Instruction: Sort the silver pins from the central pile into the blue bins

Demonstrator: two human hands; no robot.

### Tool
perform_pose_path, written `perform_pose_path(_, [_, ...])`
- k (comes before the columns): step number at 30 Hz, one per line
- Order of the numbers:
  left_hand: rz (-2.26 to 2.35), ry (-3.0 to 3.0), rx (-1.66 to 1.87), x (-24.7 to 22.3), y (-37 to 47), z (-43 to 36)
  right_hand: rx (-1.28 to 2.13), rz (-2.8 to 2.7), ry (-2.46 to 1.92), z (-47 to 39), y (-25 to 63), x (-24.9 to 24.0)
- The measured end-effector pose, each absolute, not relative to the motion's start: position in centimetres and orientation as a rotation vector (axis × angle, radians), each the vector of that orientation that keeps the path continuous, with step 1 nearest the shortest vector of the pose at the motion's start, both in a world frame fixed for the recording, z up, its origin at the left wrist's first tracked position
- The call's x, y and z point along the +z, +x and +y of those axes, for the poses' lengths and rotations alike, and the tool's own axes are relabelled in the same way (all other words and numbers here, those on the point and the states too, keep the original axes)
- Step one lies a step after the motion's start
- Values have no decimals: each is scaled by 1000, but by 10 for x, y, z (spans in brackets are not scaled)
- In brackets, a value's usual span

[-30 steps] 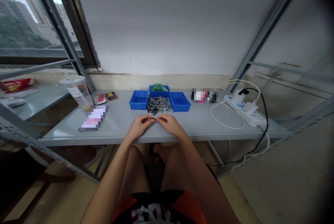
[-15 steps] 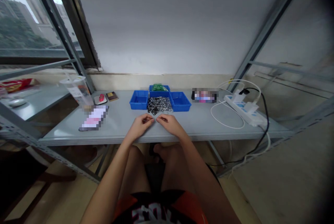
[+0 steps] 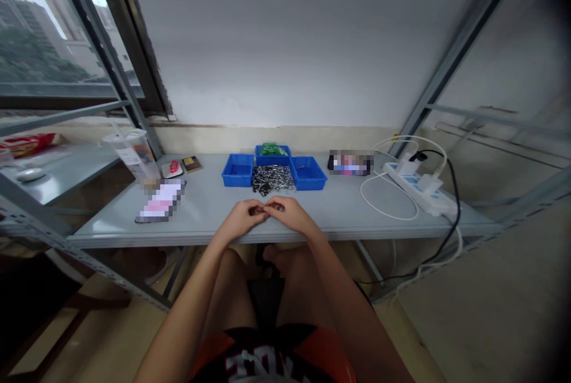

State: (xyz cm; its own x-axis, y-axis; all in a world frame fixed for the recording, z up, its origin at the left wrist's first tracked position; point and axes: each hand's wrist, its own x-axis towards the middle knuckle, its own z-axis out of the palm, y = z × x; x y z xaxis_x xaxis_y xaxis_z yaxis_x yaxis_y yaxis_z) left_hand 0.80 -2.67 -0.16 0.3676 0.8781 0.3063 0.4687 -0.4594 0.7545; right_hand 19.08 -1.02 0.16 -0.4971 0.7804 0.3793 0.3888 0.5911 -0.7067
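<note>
Small metal part [image 3: 263, 210] between both hands' fingertips [image 3: 255, 211]

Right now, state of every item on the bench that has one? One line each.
left hand: fingers pinched, meeting the right hand; what it grips is too small to tell
right hand: same, fingertips against the left
left blue bin: looks empty
right blue bin: looks empty
back blue bin: holds green parts
metal parts pile: loose heap between bins
power strip: plugs inserted
plastic cup: upright, lidded

Head camera, looking down over table [image 3: 214, 210].
</note>
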Motion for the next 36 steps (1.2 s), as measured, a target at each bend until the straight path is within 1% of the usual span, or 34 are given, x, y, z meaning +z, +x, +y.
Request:
perform_pose_path(13, [1155, 2070, 998, 2, 7, -27, 699, -2090, -899, -7, 192, 0])
perform_pose_path(21, [1156, 2077, 976, 5, 8, -29, 805, -1985, -946, -6, 193, -4])
perform_pose_path(36, [1248, 2001, 1050, -1, 8, -25, 814, -1982, -907, -5, 193, -5])
